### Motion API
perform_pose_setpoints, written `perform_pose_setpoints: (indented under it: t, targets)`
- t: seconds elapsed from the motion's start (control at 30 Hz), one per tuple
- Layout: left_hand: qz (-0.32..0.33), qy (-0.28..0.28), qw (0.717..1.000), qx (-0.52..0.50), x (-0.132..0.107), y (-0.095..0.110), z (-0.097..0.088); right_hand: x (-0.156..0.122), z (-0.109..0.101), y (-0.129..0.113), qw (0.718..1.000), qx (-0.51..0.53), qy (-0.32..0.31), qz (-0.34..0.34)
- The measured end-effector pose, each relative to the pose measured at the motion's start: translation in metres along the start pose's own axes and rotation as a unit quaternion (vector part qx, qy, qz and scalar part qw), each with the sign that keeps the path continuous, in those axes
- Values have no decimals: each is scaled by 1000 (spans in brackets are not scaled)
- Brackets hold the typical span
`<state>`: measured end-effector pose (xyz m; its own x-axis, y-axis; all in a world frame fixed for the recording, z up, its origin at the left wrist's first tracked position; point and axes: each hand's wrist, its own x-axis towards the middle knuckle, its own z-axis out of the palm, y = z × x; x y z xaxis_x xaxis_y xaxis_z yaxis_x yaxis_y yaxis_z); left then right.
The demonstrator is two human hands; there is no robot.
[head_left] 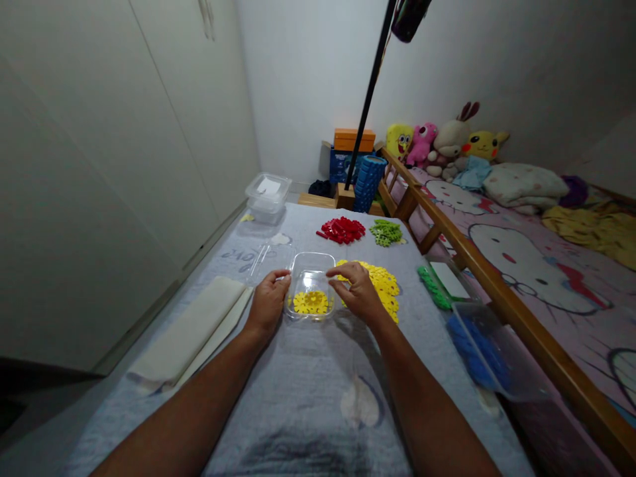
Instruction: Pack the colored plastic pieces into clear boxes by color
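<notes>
Currently, a folded cream fabric sheet (193,338) lies at left on the grey cloth-covered table (298,411). Beside it, the left hand (269,301) grasps the left side of the clear square plastic container (312,263), which stands mid-table with yellow flower-shaped plastic discs (311,303) inside. At the container's right rim, the right hand (358,289) holds thumb and forefinger close together; whether they pinch anything cannot be told. A spread yellow disc heap (386,285) lies just beyond.
</notes>
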<state>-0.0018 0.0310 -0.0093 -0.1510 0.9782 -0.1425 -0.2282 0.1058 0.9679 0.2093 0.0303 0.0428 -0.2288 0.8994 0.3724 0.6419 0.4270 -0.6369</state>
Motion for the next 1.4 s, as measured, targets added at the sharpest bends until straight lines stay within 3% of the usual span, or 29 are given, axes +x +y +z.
perform_pose_setpoints:
  t: [0.13, 0.23, 0.37, 0.57, 0.67, 0.8, 0.97, 1.03, 1.17, 1.3, 1.4]
  targets:
    - [5, 7, 1000, 8, -1, 2, 0, 3, -18, 29, 993, -85, 33, 70]
    - [9, 6, 1000, 12, -1, 1, 0, 2, -27, 47, 977, -172, -50, 113]
    - [6, 2, 1000, 19, -2, 1, 0, -3, -24, 49, 955, -237, -150, 98]
    - [10, 7, 1000, 27, -3, 5, 1, -5, -14, 42, 939, -268, -196, 90]
    - [5, 7, 1000, 14, -3, 5, 2, -4, -18, 46, 955, -214, -185, 86]
    - [3, 5, 1000, 16, -2, 3, 1, -1, -28, 54, 981, -47, -150, 113]
    - [8, 0, 1000, 25, 0, 0, -1, 2, -25, 32, 990, 90, 4, 104]
    - [4, -4, 1000, 22, 0, -1, -1, 3, -17, 16, 994, 80, 40, 66]
    - [2, -8, 1000, 10, 1, -3, -2, 2, 2, -5, 999, -37, 23, 13]
    - [-4, -18, 1000, -2, 1, -2, -1, -1, 16, -3, 994, -109, 11, 25]
    - [-4, -13, 1000, 7, -1, -1, 0, -1, 16, 4, 990, -122, 51, 39]
